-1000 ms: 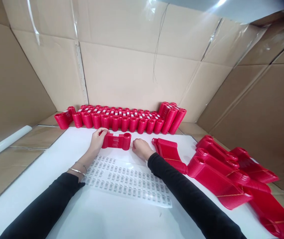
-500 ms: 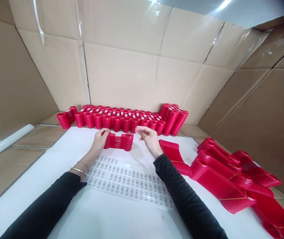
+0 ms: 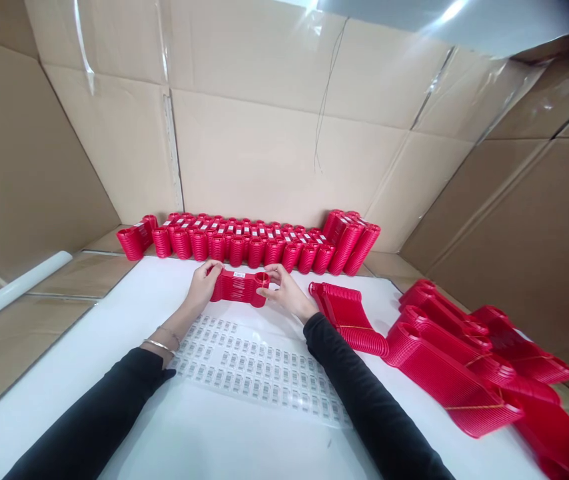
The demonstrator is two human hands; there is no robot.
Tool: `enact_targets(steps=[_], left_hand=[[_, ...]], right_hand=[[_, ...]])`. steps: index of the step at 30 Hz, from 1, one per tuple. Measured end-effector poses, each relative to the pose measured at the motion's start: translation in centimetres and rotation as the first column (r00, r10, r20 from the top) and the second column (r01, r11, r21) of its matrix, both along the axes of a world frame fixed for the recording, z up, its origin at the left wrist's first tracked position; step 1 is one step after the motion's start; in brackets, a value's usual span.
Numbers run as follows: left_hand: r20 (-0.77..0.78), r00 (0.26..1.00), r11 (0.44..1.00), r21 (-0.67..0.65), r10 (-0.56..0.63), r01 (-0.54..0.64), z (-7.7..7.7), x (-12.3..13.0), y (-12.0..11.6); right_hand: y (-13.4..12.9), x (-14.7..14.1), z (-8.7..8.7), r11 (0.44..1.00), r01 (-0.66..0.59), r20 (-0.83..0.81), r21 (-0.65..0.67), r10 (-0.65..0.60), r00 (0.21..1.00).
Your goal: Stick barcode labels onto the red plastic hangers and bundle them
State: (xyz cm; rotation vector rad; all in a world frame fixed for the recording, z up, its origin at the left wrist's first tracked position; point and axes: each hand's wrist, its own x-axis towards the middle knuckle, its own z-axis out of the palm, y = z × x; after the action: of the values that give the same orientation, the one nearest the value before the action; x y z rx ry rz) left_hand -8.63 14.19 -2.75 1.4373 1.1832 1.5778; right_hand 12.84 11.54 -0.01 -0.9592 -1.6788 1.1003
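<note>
A short stack of red plastic pieces (image 3: pixel 237 289), with rounded ends and a small white label on its top, stands upright on the white table. My left hand (image 3: pixel 202 288) pinches its left end. At the opposite end, the thumb and fingers of my right hand (image 3: pixel 284 291) close round the rounded loop. Just below the stack, toward me, lies a clear sheet of barcode stickers (image 3: pixel 264 373) with some gaps in its upper rows. My right forearm covers part of the sheet's right side.
A long row of labelled red stacks (image 3: pixel 237 250) runs along the table's back edge, with taller ones at its right. More red bundles (image 3: pixel 449 363), some tied with yellowish bands, lie at the right. Cardboard walls (image 3: pixel 264 147) enclose the table; a white tube (image 3: pixel 19 290) lies left.
My right hand has moved left from beside the red stack and taken hold of its right end. My left hand keeps its grip. The whole view has shifted slightly.
</note>
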Motion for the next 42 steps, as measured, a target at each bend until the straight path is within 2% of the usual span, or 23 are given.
enact_targets(steps=[5, 9, 12, 14, 16, 19, 32, 42], left_hand=[[-0.014, 1.0, 1.0, -0.001, 0.003, -0.003, 0.0, 0.0, 0.1], [-0.022, 1.0, 1.0, 0.0, 0.005, -0.005, 0.0, -0.1, 0.0], [-0.023, 1.0, 1.0, -0.004, 0.002, -0.002, 0.0, 0.0, 0.0], [-0.019, 1.0, 1.0, -0.009, 0.002, -0.002, 0.1, 0.0, -0.1], [-0.013, 1.0, 1.0, -0.013, 0.003, -0.003, 0.1, 0.0, -0.1], [0.001, 1.0, 1.0, -0.015, 0.002, -0.002, 0.2, -0.2, -0.3], [0.072, 0.997, 1.0, -0.006, -0.007, 0.007, -0.2, -0.5, -1.1], [0.087, 0.996, 1.0, 0.009, 0.013, -0.014, -0.3, -0.6, -1.0]], right_hand=[[-0.1, -0.4, -0.2, 0.998, 0.005, 0.022, 0.06, -0.006, 1.0], [-0.2, -0.5, -1.9, 1.0, -0.001, 0.065, 0.028, -0.001, 0.998], [-0.3, -0.6, -3.1, 1.0, 0.013, 0.17, 0.002, -0.014, 0.985], [-0.4, -0.6, -3.4, 0.996, 0.058, 0.271, 0.066, -0.073, 0.96], [-0.4, -0.8, -3.3, 0.988, 0.071, 0.339, 0.138, -0.115, 0.934], [-0.6, -0.9, -2.7, 0.984, 0.04, 0.375, 0.175, -0.104, 0.921], [-1.1, -0.5, -1.8, 0.974, -0.058, 0.443, 0.219, -0.046, 0.895], [-1.7, -0.6, -1.5, 0.975, -0.135, 0.445, 0.175, 0.044, 0.895]])
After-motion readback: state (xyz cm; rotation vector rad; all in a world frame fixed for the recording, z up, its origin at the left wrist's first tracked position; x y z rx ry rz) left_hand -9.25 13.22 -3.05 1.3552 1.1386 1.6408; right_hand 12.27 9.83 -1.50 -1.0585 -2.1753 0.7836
